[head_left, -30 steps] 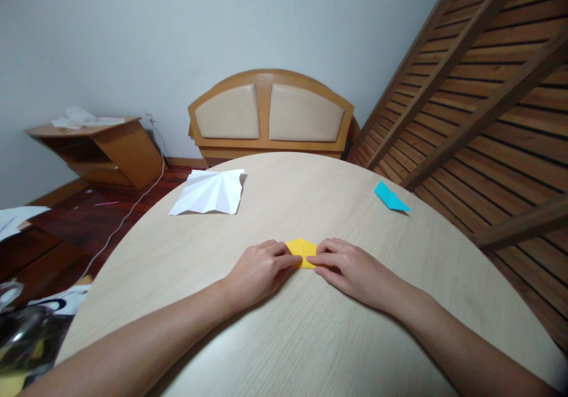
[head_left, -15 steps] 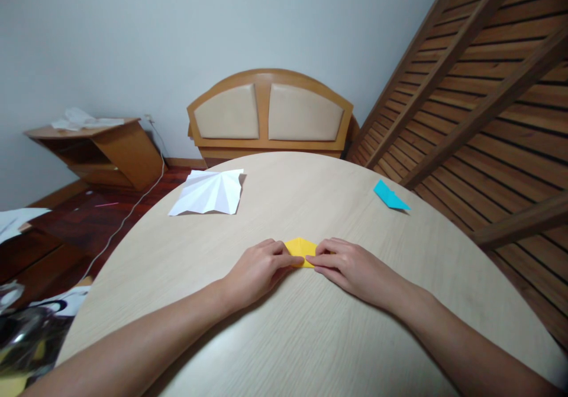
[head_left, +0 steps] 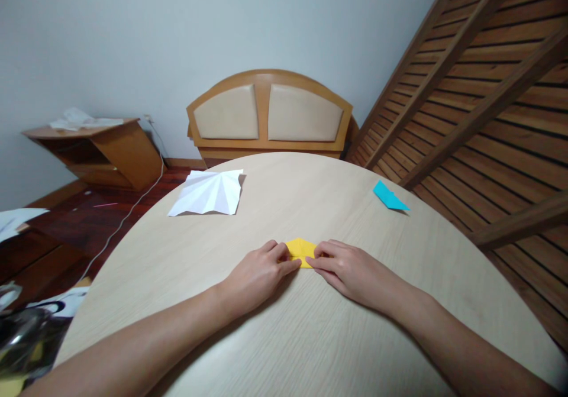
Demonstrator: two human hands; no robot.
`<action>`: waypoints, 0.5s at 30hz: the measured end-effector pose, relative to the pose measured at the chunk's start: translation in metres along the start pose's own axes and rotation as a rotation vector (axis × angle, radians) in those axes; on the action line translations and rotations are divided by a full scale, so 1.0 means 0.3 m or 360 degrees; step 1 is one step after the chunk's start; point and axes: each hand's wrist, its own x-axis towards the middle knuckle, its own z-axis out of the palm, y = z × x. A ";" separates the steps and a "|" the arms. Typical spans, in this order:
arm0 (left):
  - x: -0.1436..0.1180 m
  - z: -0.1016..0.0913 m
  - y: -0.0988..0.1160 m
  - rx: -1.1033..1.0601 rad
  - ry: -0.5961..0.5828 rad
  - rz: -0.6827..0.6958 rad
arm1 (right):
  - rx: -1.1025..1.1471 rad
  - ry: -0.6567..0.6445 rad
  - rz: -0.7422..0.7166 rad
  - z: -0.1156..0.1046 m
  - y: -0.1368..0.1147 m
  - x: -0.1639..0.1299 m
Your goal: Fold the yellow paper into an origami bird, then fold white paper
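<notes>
Pressing down on the folded yellow paper (head_left: 301, 248), the left hand (head_left: 257, 276) and right hand (head_left: 352, 270) are pinching its near edge with fingertips meeting, flat on the round table (head_left: 284, 338). White creased paper (head_left: 208, 193) is lying at 10 o'clock; blue folded paper (head_left: 388, 197) at 2 o'clock.

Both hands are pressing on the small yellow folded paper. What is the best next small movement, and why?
Probably slide the fingertips outward along the near edge to sharpen the crease. The left hand and right hand pin the yellow folded paper flat on the round table, fingertips nearly meeting at its middle, so its outer corners look unpressed.
</notes>
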 end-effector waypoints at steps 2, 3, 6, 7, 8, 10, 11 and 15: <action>0.001 -0.005 0.002 -0.0001 -0.0017 -0.0003 | 0.0049 -0.0010 -0.0033 -0.010 0.009 -0.006; 0.001 -0.007 0.002 -0.0001 -0.0020 -0.0002 | 0.0065 -0.0030 -0.0047 -0.017 0.012 -0.011; 0.003 -0.013 0.004 0.0006 -0.0014 0.0021 | 0.0031 -0.0127 -0.0041 -0.045 0.013 -0.026; 0.004 -0.016 0.005 0.0018 -0.0015 0.0031 | 0.0005 -0.0149 -0.0028 -0.053 0.011 -0.030; 0.005 -0.019 0.006 0.0033 -0.0018 0.0041 | -0.0015 -0.0162 -0.0019 -0.061 0.008 -0.034; 0.008 -0.027 0.010 0.0065 -0.0025 0.0066 | -0.0031 -0.0155 -0.0008 -0.071 0.004 -0.040; 0.009 -0.030 0.013 0.0079 -0.0028 0.0083 | -0.0029 -0.0150 -0.0005 -0.073 0.002 -0.041; 0.012 -0.035 0.018 0.0110 -0.0035 0.0167 | -0.0016 -0.0163 0.0031 -0.078 0.003 -0.043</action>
